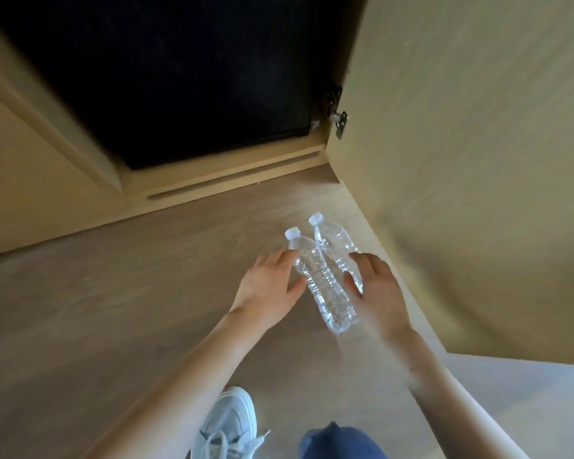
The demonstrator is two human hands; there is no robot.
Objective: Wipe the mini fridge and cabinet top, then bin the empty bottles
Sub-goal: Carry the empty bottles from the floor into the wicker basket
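Two clear ribbed plastic bottles with white caps lie side by side on the pale wood-grain floor (113,293), a little right of the frame's centre. Their caps point up the frame towards the cabinet and their sides touch. The nearer bottle (315,283) is in full sight. The farther bottle (333,243) sits just to its right, its lower half hidden under a hand.

Two bare hands come in from the bottom of the frame, one for each bottle. The left hand (269,286) is at the left flank of the nearer bottle, fingers spread and fairly straight, thumb tip against the plastic, not wrapped round it. The right hand (375,289) lies over the farther bottle with its fingers splayed and its thumb down in the seam between the two; no closed grasp shows there either.

Above them, filling the upper middle of the frame, is one black mini fridge front (196,77), set in a beige wooden cabinet frame (229,170). One beige cabinet door (461,160) stands swung open along the right side, close beside the bottles and hemming in the right hand. It hangs on one metal hinge (338,122). At the bottom edge are one white lace-up sneaker (229,422) and one blue denim knee (338,442).
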